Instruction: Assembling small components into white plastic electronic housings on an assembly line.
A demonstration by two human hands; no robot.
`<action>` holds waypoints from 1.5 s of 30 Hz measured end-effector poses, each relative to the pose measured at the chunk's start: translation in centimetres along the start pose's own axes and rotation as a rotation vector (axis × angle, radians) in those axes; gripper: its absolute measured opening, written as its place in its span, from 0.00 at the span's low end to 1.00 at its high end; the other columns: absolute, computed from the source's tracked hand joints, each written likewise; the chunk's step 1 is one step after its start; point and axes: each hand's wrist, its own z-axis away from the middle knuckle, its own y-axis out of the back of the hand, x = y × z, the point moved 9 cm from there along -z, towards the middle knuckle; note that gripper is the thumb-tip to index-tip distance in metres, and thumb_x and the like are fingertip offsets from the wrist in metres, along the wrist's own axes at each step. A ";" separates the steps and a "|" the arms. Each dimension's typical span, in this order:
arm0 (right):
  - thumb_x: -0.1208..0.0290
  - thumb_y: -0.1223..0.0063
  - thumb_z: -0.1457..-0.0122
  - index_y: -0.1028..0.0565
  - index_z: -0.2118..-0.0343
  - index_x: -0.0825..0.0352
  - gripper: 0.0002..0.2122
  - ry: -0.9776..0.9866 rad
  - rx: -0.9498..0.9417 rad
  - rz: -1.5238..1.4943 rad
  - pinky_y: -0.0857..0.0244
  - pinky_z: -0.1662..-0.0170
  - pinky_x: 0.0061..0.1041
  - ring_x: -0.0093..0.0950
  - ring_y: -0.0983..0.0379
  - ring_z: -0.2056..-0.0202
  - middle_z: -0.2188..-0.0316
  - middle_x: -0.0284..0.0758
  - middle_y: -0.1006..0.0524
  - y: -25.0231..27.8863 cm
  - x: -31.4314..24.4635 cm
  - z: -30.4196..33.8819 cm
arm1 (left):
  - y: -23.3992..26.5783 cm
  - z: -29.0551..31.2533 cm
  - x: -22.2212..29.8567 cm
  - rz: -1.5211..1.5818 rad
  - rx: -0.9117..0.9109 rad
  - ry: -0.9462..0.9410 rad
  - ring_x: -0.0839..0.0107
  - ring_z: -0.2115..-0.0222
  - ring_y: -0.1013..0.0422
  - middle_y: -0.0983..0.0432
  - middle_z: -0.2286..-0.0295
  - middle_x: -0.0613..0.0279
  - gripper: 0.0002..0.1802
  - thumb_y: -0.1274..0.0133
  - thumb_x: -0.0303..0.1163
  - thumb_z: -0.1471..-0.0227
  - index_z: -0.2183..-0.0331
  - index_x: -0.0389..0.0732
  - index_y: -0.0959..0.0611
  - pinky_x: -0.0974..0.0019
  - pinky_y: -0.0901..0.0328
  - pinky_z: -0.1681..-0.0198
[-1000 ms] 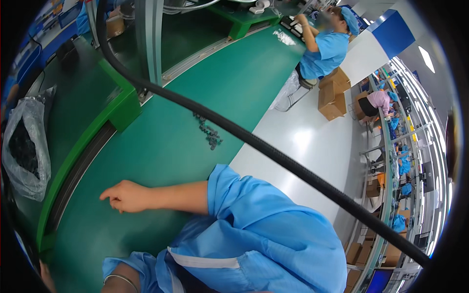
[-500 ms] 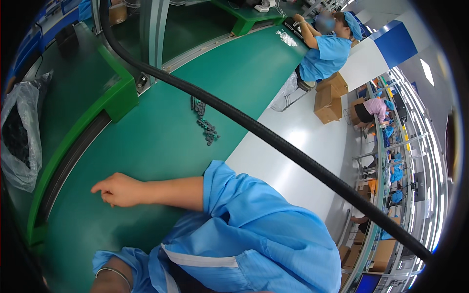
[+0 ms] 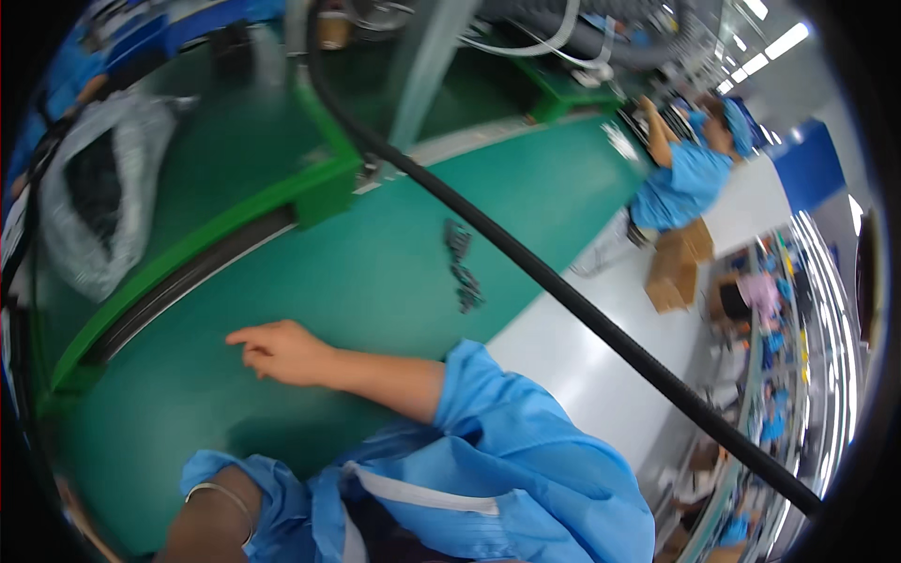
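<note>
My right hand (image 3: 282, 352) rests on the green table top (image 3: 375, 281), reaching left out of a blue sleeve (image 3: 507, 441). Its index finger is stretched out, the other fingers are loosely bent, and nothing is in it. A small heap of dark parts (image 3: 462, 267) lies on the table beyond the hand, apart from it. My left forearm (image 3: 211, 516) with a thin wristband enters at the lower left; the hand itself is cut off by the picture's rim.
A thick black hose (image 3: 563, 291) runs diagonally across the view above the table. A clear bag of dark parts (image 3: 94, 206) sits at the left beyond a green rail (image 3: 235, 225). A co-worker in blue (image 3: 685, 178) works at the far end, near cardboard boxes (image 3: 676, 267).
The head view has swung, so the table, hose and dark parts have shifted in the picture. My right hand stays resting on the green surface, still holding nothing.
</note>
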 end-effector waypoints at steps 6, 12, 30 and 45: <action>0.79 0.55 0.47 0.28 0.54 0.68 0.16 -0.023 -0.072 -0.002 0.29 0.71 0.24 0.24 0.26 0.78 0.75 0.37 0.24 -1.0 0.0 0.0 | 2.4 -1.2 -0.5 0.586 0.015 0.122 0.66 0.50 0.38 0.30 0.52 0.64 0.29 0.47 0.43 0.47 0.45 0.54 0.34 0.41 0.51 0.48; 0.77 0.54 0.45 0.28 0.53 0.68 0.15 -0.046 -0.057 -0.018 0.30 0.71 0.22 0.22 0.27 0.78 0.75 0.36 0.24 -1.2 0.5 -0.2 | 6.0 0.6 -4.1 -0.022 0.938 0.368 0.69 0.89 0.30 0.26 0.83 0.56 0.11 0.43 0.25 0.53 0.72 0.38 0.31 0.70 0.39 0.84; 0.78 0.55 0.43 0.29 0.52 0.68 0.15 -0.086 -0.089 -0.017 0.31 0.71 0.19 0.19 0.28 0.77 0.74 0.33 0.24 -1.3 0.4 0.0 | 0.0 0.0 -5.3 0.339 0.608 0.723 0.75 0.58 0.34 0.24 0.61 0.67 0.35 0.48 0.43 0.46 0.41 0.67 0.44 0.45 0.58 0.39; 0.79 0.56 0.43 0.30 0.51 0.67 0.16 -0.102 -0.114 -0.022 0.32 0.70 0.17 0.18 0.28 0.75 0.72 0.33 0.24 -1.6 0.6 -0.3 | 4.0 -0.3 -6.5 0.265 0.573 0.655 0.70 0.69 0.26 0.23 0.67 0.63 0.12 0.44 0.34 0.48 0.60 0.52 0.23 0.68 0.36 0.62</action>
